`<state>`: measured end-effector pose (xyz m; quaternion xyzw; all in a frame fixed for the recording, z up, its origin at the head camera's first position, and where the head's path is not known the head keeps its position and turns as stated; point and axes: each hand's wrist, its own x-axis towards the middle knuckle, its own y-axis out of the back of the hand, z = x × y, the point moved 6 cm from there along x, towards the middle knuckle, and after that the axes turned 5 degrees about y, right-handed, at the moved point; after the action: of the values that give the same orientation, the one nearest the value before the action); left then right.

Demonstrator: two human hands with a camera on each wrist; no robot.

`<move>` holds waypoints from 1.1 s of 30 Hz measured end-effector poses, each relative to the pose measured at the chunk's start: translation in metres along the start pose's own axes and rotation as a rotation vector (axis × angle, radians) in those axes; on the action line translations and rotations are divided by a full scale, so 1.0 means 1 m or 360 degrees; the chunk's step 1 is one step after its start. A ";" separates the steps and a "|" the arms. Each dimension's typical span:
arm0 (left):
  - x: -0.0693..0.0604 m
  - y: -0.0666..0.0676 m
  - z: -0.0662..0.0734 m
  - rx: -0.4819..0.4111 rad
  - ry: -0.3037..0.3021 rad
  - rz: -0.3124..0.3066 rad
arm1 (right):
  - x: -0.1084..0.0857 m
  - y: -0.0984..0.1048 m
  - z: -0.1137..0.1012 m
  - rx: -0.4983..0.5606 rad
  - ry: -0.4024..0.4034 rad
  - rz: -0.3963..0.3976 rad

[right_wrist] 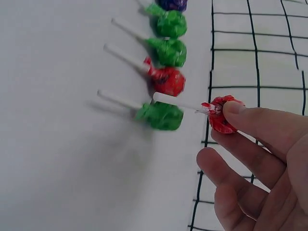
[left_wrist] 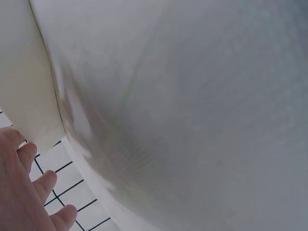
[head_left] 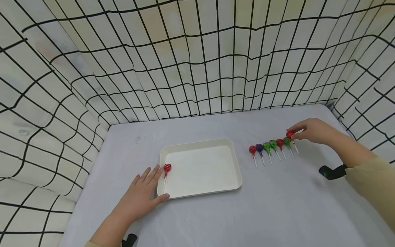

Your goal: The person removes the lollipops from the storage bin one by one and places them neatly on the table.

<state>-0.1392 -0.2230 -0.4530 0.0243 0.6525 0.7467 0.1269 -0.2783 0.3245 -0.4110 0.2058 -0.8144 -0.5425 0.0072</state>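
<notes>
My right hand (head_left: 314, 132) pinches a red-wrapped lollipop (right_wrist: 222, 114) by its candy head between thumb and finger, its white stick pointing away from the palm. Just beneath it is a row of lollipops on the table: a green one (head_left: 287, 141) at the right end, then a red one (head_left: 279, 143), two green ones, a purple one (head_left: 259, 148) and another red one (head_left: 252, 150). Fingers spread and straight, my left hand (head_left: 139, 195) touches the left edge of a white rectangular tray (head_left: 203, 171). Inside that tray, near its left side, lies one red lollipop (head_left: 167, 167).
A white cloth covers the table (head_left: 210, 223). Black wire grid panels (head_left: 216, 68) stand along the back and both sides, with pale sheets behind them. A black device part (head_left: 332, 172) sits at my right wrist, and another (head_left: 129, 240) at the left.
</notes>
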 end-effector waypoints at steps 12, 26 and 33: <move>-0.001 0.004 0.002 0.0009 0.0010 0.0011 | 0.001 -0.009 0.037 0.0059 -0.0092 -0.0091; -0.001 0.000 0.001 0.0003 0.0017 0.0016 | 0.013 -0.025 0.053 0.0176 -0.0051 -0.0145; 0.000 -0.002 0.000 0.0001 0.0033 -0.0009 | 0.012 -0.028 0.054 0.0224 -0.0010 -0.0133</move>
<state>-0.1392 -0.2223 -0.4549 0.0148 0.6539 0.7464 0.1223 -0.2932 0.3591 -0.4604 0.2380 -0.8413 -0.4844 -0.0324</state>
